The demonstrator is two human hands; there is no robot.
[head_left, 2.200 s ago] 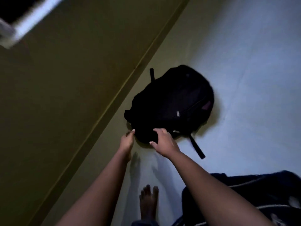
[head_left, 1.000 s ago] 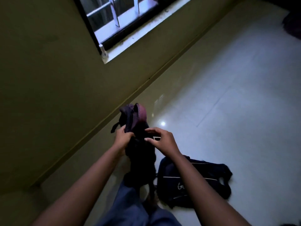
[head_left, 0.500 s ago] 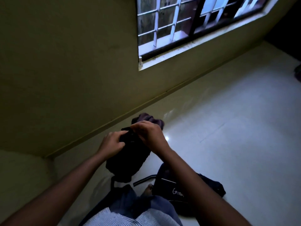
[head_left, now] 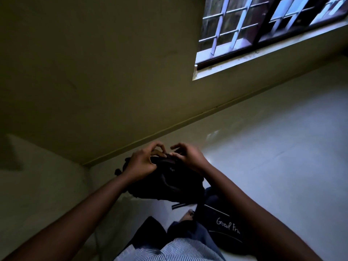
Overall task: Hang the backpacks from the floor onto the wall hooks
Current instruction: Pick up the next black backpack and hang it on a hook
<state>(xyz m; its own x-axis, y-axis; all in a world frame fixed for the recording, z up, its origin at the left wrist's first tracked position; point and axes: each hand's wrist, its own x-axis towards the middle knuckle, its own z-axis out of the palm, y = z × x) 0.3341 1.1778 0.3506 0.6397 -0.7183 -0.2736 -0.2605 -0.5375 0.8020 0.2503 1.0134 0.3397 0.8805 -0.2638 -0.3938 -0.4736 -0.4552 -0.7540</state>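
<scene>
A black backpack (head_left: 169,181) hangs in the air in front of me, lifted clear of the floor. My left hand (head_left: 143,162) grips its top edge on the left side. My right hand (head_left: 188,157) pinches the top next to it, index finger and thumb partly spread. A second dark backpack (head_left: 224,223) with white lettering lies on the floor below, partly hidden by my right forearm. No wall hooks are in view.
An olive wall (head_left: 113,81) runs across the frame and meets a side wall in a corner at left. A barred window (head_left: 263,29) with a white sill sits at upper right. Pale tiled floor (head_left: 273,147) spreads to the right. My bare foot (head_left: 188,215) stands below the bag.
The black backpack went from lying on the floor to being held up in both hands. My view has tilted upward toward the wall and window, and both hands shifted to the bag's top.
</scene>
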